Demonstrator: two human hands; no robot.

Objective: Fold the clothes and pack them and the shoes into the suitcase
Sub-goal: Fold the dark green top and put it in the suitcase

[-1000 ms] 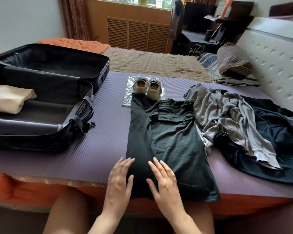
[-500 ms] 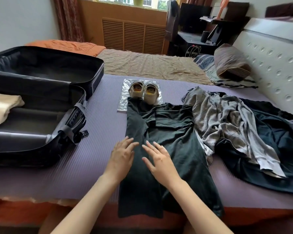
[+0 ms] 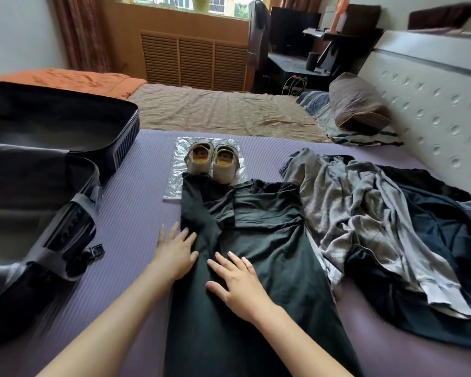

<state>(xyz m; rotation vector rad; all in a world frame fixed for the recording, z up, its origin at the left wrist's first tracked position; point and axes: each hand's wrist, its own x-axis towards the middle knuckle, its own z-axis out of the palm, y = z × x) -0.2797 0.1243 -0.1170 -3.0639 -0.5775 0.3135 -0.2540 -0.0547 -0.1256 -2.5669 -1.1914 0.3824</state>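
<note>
- Suitcase (image 3: 68,235) lies open, left of the dark shirt (image 3: 269,240).
- Left hand (image 3: 174,254) rests flat on the shirt's left edge, fingers spread, gripping nothing.
- Shoes (image 3: 212,161) stand paired at the shirt's far end.
- Right hand (image 3: 238,284) lies flat mid-shirt, fingers spread.
- Unfolded clothes (image 3: 365,213) lie heaped against the shirt's right side.

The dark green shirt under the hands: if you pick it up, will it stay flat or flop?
Probably flop: the dark green shirt lies in soft folds and creases. Likely light too, as it lies thin on the purple mat. Pushed, it would probably bunch up rather than slide.
</note>
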